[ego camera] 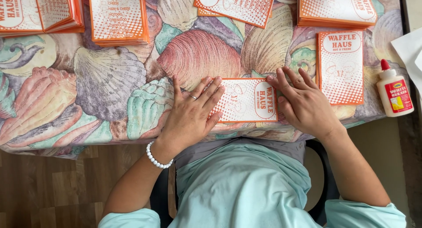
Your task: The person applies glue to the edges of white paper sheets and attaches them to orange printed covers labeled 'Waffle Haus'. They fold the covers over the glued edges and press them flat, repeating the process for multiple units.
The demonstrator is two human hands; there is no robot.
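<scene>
Pale green sleeves and a lap fill the bottom of the view, and from them both forearms reach up onto the table's edge. Between the hands lies an orange-and-white paper bag [246, 100], flat on the shell-patterned tablecloth [105, 78], just at the near edge in front of the person.

Left hand [191, 113] — with a ring and a white bead bracelet [157, 157] at the wrist — lies palm down, fingers spread and straight, its fingertips covering the bag's left end. Right hand [301, 100] does the same over the right end, fingers fanned and flat. Neither hand closes around anything; both are open and pressing, which looks like a way to pin the bag flat and keep it from sliding — perhaps to press a fold or seam, as a judgement.

Another single bag [340, 67] lies just right of the right hand, and a white glue bottle [394, 94] with a red cap stands further right. Stacks of the same bags [118, 17] line the far side, within reach yet apart from the working spot.
</scene>
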